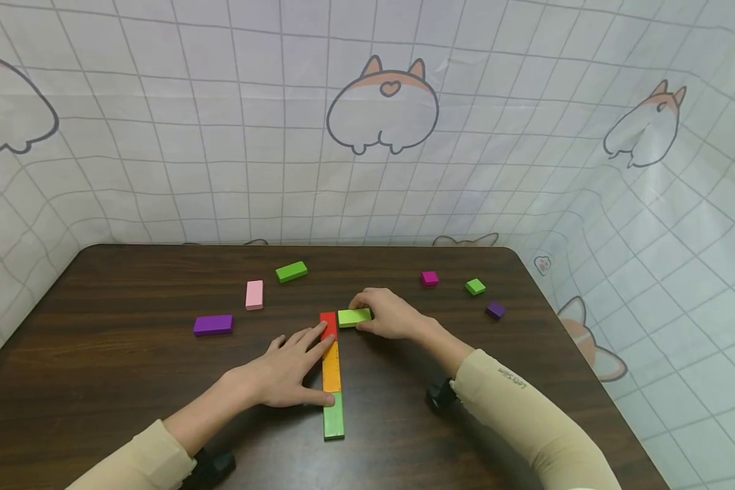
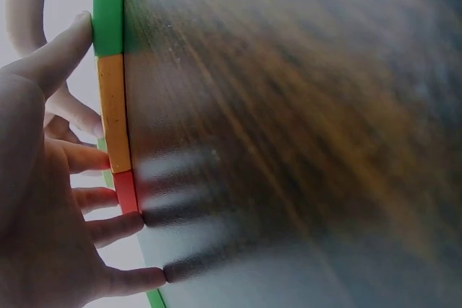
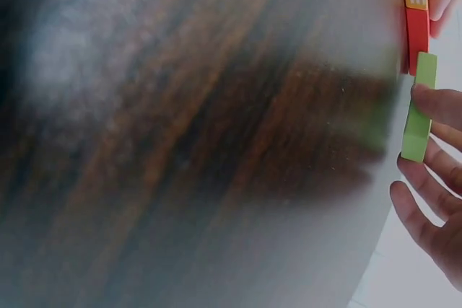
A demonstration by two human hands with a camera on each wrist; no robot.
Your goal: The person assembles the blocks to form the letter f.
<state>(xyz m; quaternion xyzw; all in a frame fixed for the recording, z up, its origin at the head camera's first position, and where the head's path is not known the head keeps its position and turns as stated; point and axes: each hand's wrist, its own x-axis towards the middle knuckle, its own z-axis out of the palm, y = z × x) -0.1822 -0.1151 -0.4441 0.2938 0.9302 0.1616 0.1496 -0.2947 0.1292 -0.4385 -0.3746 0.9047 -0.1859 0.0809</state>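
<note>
The lime block (image 1: 352,318) is just beside the far end of a straight row, to the right of the red block (image 1: 327,317), and the right hand (image 1: 393,316) pinches it between thumb and fingers; whether it rests fully on the wood, I cannot tell. It looks to be light and stiff, not fragile, with smooth faces which may slip a little — so the best hold is probably on its two long sides, lightly. The left hand (image 1: 284,374) has its fingers spread over the row, where the orange block (image 1: 331,373) and the green block (image 1: 333,420) follow the red one toward the person. The table (image 1: 98,401) is dark, wood-grained and rather shiny, so blocks should slide on it easily. Behind it hangs a pale sheet (image 1: 251,150) with a grid and cartoon animals, and it also covers the sides.
</note>
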